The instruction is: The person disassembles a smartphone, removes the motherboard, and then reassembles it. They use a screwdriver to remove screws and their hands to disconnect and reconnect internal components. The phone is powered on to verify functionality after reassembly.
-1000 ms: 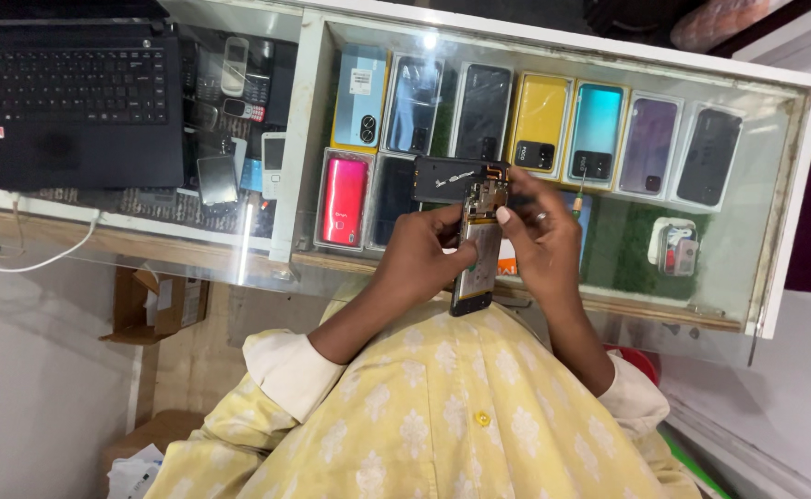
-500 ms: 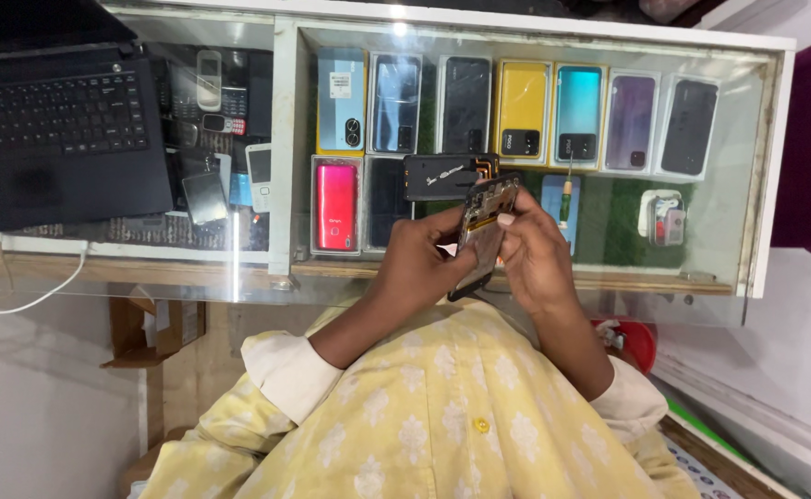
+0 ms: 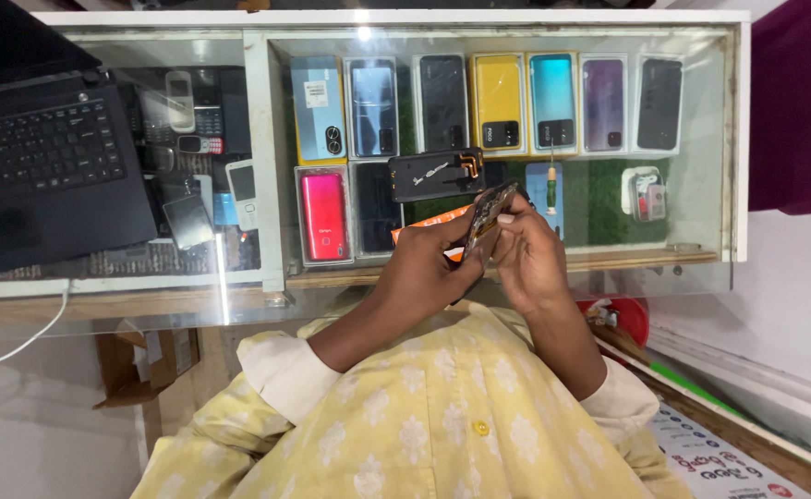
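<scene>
Glass covers a white-framed display counter, smooth and shiny with a bright spot of glare near its far edge. Above the glass, between the two hands, sits an opened phone, a thin flat slab tilted on edge so its exposed inner side with small metal parts faces up. The left hand wraps around its lower part, fingers curled shut on it. The right hand is bent at the wrist, its fingertips closed against the phone's upper edge; whether they pinch it or only press on it cannot be told. Both forearms come out of the folded cuffs of a pale yellow patterned shirt with a soft woven look. Just beyond the phone a black rectangular phone part lies flat on the glass, with a green-handled screwdriver nearby. Under the glass, boxed phones stand in a row on green matting. Well to the left, a black laptop rests on the counter
</scene>
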A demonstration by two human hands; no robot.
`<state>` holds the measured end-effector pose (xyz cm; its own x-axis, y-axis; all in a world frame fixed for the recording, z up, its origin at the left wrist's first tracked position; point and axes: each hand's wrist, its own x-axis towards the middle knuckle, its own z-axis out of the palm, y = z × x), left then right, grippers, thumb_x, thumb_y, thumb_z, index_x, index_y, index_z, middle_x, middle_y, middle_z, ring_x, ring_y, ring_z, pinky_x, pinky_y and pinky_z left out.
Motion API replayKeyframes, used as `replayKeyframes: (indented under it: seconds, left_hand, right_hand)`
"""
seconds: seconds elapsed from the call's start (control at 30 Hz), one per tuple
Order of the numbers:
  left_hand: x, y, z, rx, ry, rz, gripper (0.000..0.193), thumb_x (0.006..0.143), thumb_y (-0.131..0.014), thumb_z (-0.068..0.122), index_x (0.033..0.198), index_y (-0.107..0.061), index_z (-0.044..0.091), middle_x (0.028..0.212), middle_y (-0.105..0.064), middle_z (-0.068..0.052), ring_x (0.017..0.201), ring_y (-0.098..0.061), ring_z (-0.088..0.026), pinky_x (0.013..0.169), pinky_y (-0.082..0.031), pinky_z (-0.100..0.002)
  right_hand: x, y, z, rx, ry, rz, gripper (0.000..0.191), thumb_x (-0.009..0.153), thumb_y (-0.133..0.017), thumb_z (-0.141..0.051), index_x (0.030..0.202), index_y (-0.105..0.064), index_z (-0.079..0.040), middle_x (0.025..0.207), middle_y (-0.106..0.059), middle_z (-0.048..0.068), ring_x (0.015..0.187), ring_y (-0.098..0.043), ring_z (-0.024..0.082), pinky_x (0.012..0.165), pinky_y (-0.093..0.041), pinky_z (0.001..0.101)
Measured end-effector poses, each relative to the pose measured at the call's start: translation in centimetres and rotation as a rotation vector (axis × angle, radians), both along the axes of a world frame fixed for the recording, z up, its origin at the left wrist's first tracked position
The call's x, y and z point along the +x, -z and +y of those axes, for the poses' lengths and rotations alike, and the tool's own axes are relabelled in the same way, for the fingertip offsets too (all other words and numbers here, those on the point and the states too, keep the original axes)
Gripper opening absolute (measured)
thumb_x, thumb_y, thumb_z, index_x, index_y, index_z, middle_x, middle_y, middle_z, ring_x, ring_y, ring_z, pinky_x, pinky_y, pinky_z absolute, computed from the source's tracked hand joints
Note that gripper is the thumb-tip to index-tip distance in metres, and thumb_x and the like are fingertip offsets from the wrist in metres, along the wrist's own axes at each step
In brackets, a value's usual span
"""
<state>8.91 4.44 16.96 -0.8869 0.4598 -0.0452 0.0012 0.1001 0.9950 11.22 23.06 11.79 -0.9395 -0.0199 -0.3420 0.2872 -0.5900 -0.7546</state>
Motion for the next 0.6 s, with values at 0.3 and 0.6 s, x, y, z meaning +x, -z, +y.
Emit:
replayKeyframes:
  seconds: [0.3, 0.6]
  left_hand:
    - [-0.4, -0.4, 1.3, -0.077, 0.095, 0.045, 0.036, 0.088, -0.069, 0.006, 0.124, -0.066, 0.003, 0.085, -0.073, -0.018, 0.051, -0.061, -0.016, 0.052, -0.051, -0.032]
    - [-1.0, -0.2, 2.5, -0.02, 0.158, 0.091, 0.027, 0.088, -0.069, 0.006, 0.115, -0.068, 0.0, 0.081, -0.071, -0.016, 0.055, -0.059, -0.012, 0.054, -0.051, -0.031]
  right_hand:
    - [0.8, 0.4, 1.5, -0.064, 0.101, -0.03, 0.036, 0.093, -0.045, -0.011, 0.124, -0.058, 0.0, 0.114, -0.068, 0.012, 0.103, -0.066, 0.021, 0.095, -0.051, 0.0352]
    - [1.7, -0.8, 2.4, -0.025, 0.16, 0.016, 0.036, 0.095, -0.044, -0.009, 0.126, -0.058, 0.003, 0.118, -0.067, 0.012, 0.109, -0.064, 0.02, 0.098, -0.05, 0.0345]
